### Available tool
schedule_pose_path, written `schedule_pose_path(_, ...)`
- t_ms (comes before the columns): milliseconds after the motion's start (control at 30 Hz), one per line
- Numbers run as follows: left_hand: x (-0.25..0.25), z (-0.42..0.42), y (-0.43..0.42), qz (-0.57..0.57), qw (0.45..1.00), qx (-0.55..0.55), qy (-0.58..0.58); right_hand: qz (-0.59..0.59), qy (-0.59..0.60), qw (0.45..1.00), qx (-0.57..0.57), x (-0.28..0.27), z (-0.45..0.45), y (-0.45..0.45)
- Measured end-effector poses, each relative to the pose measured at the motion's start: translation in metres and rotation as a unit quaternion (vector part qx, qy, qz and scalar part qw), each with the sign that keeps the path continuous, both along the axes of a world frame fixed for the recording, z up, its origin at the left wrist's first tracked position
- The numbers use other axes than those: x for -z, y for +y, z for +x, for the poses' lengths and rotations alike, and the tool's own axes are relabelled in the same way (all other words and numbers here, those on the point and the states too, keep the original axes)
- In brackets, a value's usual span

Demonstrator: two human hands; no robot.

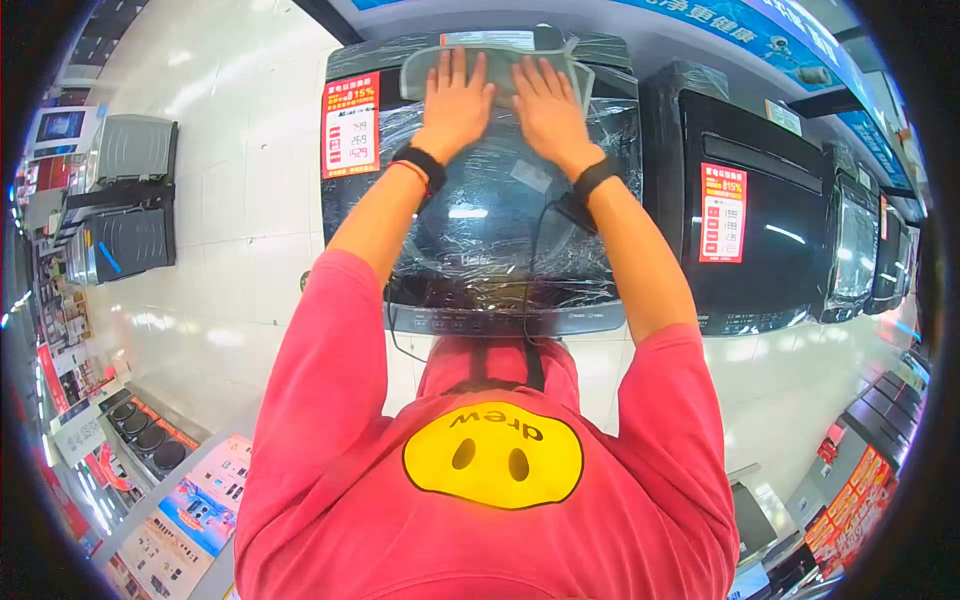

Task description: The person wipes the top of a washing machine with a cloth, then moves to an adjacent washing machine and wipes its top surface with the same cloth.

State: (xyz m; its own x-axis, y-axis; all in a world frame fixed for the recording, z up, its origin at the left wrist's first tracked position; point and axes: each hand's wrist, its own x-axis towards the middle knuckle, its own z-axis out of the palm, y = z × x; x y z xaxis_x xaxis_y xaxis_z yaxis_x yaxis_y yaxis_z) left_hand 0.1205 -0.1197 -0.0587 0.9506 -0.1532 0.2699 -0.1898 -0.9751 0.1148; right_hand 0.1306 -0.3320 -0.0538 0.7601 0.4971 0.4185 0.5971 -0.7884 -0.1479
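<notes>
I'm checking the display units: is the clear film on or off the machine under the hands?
On. Wrinkled, shiny film stretches across the top of the machine, its creases catching light between the forearms.

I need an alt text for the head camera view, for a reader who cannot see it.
The left hand and right hand lie flat on a grey cloth near the far edge of a plastic-wrapped Haier washing machine in a shop. A red-and-white price sign is at its left; a black washing machine stands to the right.

Plastic-wrapped black appliance top (500,235) — grey cloth (502,64), red-and-white price card (350,125)
</notes>
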Motion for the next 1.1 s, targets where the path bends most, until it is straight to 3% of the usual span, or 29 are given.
schedule_pose_path(167,0.001,0.020,-0.092,-0.033,0.998,0.055,-0.008,-0.029,0.037,0.997,0.054,-0.007,0.019,-0.089)
schedule_pose_path(267,0.004,0.022,-0.134,-0.076,0.993,0.075,-0.053,0.020,0.046,0.998,0.041,0.000,0.027,-0.132)
schedule_pose_path(367,0.002,0.019,-0.141,-0.072,0.992,0.072,-0.069,0.032,0.000,0.999,0.022,0.010,0.028,-0.140)
schedule_pose_path(533,-0.014,0.001,-0.134,-0.023,0.996,0.087,-0.008,0.066,0.032,0.997,0.020,0.001,0.004,-0.131)
schedule_pose_path(733,-0.018,-0.073,-0.148,-0.035,0.991,0.119,-0.043,0.084,0.102,0.991,0.018,-0.019,-0.079,-0.147)
schedule_pose_path(1100,-0.040,-0.232,-0.176,-0.110,0.981,0.138,0.081,0.083,0.213,0.972,0.056,-0.038,-0.259,-0.168)
